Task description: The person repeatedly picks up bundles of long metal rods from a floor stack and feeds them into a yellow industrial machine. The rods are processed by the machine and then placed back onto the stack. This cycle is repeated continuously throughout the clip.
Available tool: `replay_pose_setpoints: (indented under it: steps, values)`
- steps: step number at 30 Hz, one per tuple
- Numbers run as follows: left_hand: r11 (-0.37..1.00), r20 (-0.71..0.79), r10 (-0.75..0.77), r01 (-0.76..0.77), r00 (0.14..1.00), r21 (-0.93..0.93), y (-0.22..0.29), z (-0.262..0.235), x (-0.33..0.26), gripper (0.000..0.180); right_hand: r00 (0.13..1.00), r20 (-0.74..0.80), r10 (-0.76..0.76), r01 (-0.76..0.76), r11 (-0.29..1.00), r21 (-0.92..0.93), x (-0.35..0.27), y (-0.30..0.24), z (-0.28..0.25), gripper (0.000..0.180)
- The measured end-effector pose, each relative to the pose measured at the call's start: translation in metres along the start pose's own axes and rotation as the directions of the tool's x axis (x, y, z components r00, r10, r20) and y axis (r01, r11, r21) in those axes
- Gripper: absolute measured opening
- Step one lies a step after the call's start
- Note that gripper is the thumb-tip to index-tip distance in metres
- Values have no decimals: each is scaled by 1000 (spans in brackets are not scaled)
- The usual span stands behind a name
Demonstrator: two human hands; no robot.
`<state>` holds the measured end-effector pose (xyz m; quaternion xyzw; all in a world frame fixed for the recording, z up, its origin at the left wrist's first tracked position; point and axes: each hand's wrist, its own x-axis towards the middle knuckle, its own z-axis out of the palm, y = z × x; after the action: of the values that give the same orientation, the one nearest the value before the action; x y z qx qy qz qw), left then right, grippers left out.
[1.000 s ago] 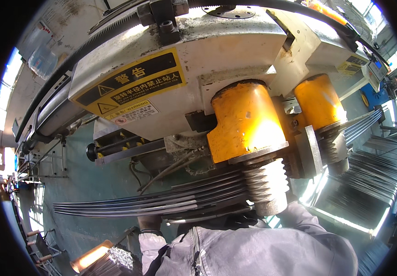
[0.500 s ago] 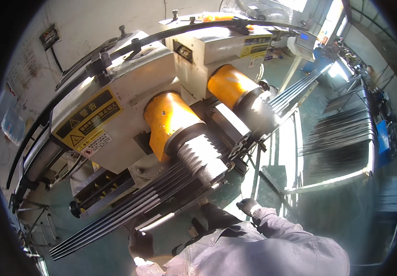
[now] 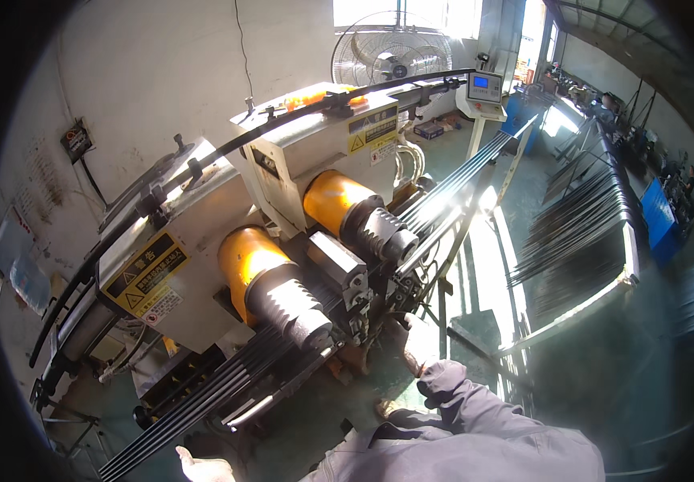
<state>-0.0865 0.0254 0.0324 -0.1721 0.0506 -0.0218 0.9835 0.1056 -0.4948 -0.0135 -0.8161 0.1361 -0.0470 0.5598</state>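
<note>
Several long dark metal rods [image 3: 194, 395] lie side by side, slanting from the lower left into the machine under two grooved rollers. The nearer grooved roller [image 3: 289, 309] sits in an orange housing [image 3: 249, 261]. My right hand [image 3: 411, 336], partly in dark glove, reaches up to the dark metal mechanism [image 3: 352, 299] between the rollers; its fingers blend into the shadow there. Low in the view, next to the rods' near side, is my left hand [image 3: 204, 468], brightly lit and cut by the lower edge; its fingers do not show clearly.
A second roller [image 3: 383, 231] with an orange housing stands farther right. Beyond it are a control box [image 3: 483, 87] with a blue screen and a large fan [image 3: 395, 63]. A rack of dark rods [image 3: 576, 233] stands at the right. A curved black hose [image 3: 274, 124] crosses above the machine.
My right hand has moved up and left to the machine's middle. My left hand has shifted down and left toward the lower edge. The view has tilted up, showing more wall and fan.
</note>
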Motion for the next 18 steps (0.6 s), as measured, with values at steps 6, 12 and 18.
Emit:
replay_pose_setpoints:
  steps: [6, 12, 18]
  values:
    - [847, 230, -423, 473, 876, -242, 30, 13, 22, 43, 996, 50, 78, -92, 788, 609, 9, -102, 6, 46]
    - [472, 44, 534, -341, 844, 813, -14, 88, 29, 55, 999, 29, 40, -49, 815, 577, 48, -90, 21, 52]
    - [-554, 634, 742, -331, 220, 764, -94, 189, 64, 48, 966, 141, 215, -244, 594, 767, 86, -83, 51, 56]
